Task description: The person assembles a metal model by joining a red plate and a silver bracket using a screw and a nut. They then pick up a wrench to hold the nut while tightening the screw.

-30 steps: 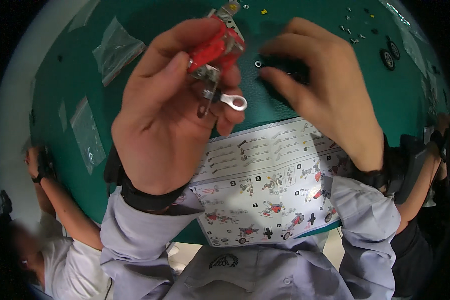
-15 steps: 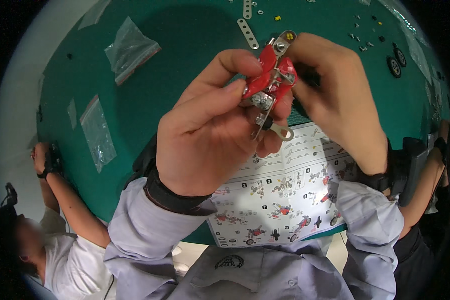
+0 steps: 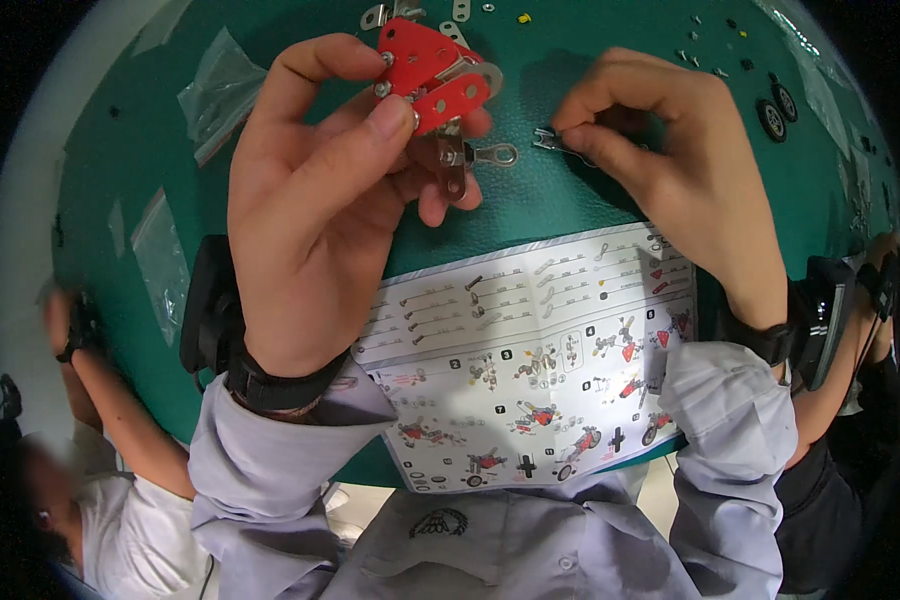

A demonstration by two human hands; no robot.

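My left hand (image 3: 315, 200) pinches a partly built metal model (image 3: 425, 75) between thumb and fingers, above the table's left-middle part. The model has red plates with holes, bolts along its edge, silvery bent strips and a looped metal piece (image 3: 497, 154) sticking out to the right. Apart from it, to the right, my right hand (image 3: 670, 150) is closed on a small fork-ended metal piece (image 3: 547, 139), whose forked tip points left; its rest is hidden by my fingers. Below both hands lies a printed instruction sheet (image 3: 450, 300) with small pictures.
The table has a green top (image 3: 530, 215). Clear plastic bags (image 3: 160, 262) lie at the left. Two black wheels (image 3: 770, 120) and several small screws and nuts (image 3: 692, 58) lie at the far right. Other people's arms (image 3: 135, 420) rest at both sides.
My hands have moved apart. The left one carried the model left and up and turned it so the red plates show. My right hand has come away from the model, its forked piece now visible.
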